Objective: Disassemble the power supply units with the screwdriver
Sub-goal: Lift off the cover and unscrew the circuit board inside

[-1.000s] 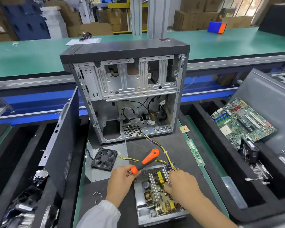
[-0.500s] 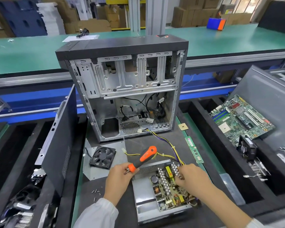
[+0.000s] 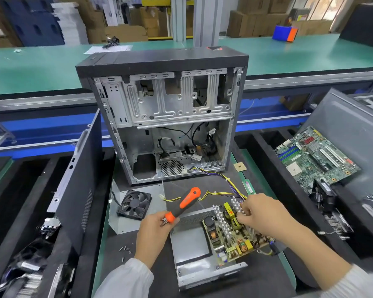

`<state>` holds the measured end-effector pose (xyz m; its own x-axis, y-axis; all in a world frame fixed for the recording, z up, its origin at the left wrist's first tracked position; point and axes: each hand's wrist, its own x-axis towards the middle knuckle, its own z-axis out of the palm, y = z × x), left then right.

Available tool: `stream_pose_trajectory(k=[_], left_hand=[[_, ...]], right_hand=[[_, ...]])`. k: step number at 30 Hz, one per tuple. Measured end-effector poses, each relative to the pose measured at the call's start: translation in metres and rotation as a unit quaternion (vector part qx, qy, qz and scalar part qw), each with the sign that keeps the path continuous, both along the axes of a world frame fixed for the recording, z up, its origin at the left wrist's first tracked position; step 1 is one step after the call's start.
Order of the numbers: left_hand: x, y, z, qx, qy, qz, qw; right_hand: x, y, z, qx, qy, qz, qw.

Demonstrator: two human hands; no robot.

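The left hand (image 3: 154,232) reaches in from below, knuckles up, fingers curled round the shaft end of the screwdriver (image 3: 184,204) — its orange and black handle angles up and away to the right. The right hand (image 3: 260,214) comes in from the lower right, fingers bent down onto the far edge of the circuit board (image 3: 230,235), seemingly pinching it, though the fingertips are hidden. The board sits tilted in the open metal power supply case (image 3: 194,252) on the bench (image 3: 121,267), just in front of the empty computer case (image 3: 166,117) — a loose fan (image 3: 135,204) lies to the left
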<state>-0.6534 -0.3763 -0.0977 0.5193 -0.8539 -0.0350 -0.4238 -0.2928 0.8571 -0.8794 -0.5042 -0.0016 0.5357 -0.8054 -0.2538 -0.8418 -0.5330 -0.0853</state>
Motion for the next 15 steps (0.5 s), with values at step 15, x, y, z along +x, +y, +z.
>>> stream_pose_trajectory(k=[15], left_hand=[[-0.011, 0.024, 0.045, -0.086, 0.204, 0.093, 0.971]], right_hand=[[0.053, 0.019, 0.014, 0.148, -0.171, 0.002, 0.974]])
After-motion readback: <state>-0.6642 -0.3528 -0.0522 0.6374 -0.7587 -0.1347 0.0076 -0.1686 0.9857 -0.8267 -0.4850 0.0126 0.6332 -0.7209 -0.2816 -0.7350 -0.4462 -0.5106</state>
